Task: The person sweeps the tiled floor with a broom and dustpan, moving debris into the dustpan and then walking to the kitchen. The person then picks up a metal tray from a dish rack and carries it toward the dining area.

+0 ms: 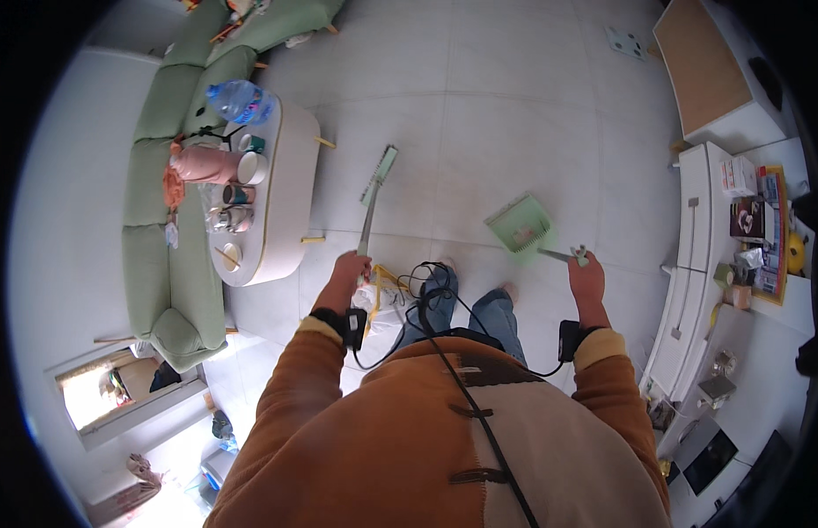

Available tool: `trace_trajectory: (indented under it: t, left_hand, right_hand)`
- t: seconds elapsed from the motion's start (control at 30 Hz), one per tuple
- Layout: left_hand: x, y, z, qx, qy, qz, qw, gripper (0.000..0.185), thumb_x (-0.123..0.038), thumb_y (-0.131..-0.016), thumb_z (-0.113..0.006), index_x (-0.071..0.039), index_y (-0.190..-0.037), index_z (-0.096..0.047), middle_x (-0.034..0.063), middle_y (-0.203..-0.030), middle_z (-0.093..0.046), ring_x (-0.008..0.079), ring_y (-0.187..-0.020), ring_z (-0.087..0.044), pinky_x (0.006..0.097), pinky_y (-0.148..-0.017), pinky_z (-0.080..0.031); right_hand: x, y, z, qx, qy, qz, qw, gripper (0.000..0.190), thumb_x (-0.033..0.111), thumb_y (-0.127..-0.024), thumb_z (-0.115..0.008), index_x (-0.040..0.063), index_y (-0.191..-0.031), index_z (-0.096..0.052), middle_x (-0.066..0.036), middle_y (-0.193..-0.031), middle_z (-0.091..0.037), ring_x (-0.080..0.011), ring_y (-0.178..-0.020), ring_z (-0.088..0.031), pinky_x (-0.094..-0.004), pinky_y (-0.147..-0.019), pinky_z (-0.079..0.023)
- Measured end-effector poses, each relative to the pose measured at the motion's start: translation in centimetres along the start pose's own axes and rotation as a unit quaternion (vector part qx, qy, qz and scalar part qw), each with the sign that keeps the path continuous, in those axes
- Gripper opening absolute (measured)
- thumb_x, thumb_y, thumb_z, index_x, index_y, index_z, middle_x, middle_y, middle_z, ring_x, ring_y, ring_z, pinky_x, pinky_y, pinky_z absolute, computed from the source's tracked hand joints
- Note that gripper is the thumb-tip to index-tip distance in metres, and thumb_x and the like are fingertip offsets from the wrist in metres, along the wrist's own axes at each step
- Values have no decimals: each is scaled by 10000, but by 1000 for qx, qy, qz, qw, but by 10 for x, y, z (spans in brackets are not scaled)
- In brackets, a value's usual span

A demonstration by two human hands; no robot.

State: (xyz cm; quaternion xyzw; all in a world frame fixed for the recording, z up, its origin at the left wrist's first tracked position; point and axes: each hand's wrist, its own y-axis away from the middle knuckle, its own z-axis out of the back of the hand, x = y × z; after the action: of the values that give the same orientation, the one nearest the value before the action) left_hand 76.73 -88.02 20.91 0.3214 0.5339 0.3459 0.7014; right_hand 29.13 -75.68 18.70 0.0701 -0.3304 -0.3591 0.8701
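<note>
My left hand (353, 269) is closed around the handle of a broom (369, 218). The broom's narrow green head with bristles points away from me, over the tiled floor (442, 158). On the right, my right hand (585, 280) grips the upper end of a long-handled dustpan's pole. The light green dustpan (522, 224) has comb-like teeth along one side, and some pinkish bits show inside it. Broom head and dustpan are well apart. Whether either of them touches the floor I cannot tell.
A white coffee table (287, 191) with a water bottle (240, 102), cups and jars stands left, before a green sofa (148, 264). Beside my feet is a white bag (382, 310) with yellow edging. Black cables (425, 303) hang before me. A white cabinet (689, 224) lines the right.
</note>
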Motion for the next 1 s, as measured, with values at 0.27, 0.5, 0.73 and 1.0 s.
trace_trajectory:
  t: [0.27, 0.5, 0.73, 1.0]
  left_hand:
    - [17, -115, -73, 71, -236, -111, 963, 193, -222, -804, -590, -53, -889, -550, 145, -795, -547, 289, -683, -560, 405, -559, -465]
    - [66, -17, -91, 150, -352, -38, 923, 446, -232, -844, -471, -67, -1259, -457, 214, -732, -593, 267, -462, -589, 400, -466, -494]
    - [7, 59, -70, 239, -193, 146, 940, 466, -239, -913, -495, -225, -1369, -395, 10, -579, -419, 108, -400, -355, 264, -376, -316]
    - [-17, 89, -50, 177, -26, 171, 969, 544, -232, -908, -504, -220, -1412, -299, 16, -629, -462, 85, -409, -352, 236, -384, -308]
  right_hand:
    - [47, -16, -15, -3, 39, -60, 997, 272, 321, -807, -526, 127, -975, -616, -168, -854, -645, -385, -811, -601, -453, -702, -476]
    - [50, -13, -7, 9, 46, -97, 994, 268, 313, -797, -532, 152, -991, -621, -142, -861, -651, -367, -815, -606, -443, -705, -480]
    - [42, -10, -5, -2, 26, -70, 997, 259, 306, -782, -540, 159, -981, -618, -147, -852, -649, -372, -814, -606, -451, -700, -481]
    - [23, -4, -1, -2, -10, -53, 999, 245, 300, -774, -554, 134, -947, -605, -174, -847, -639, -391, -805, -598, -473, -672, -474]
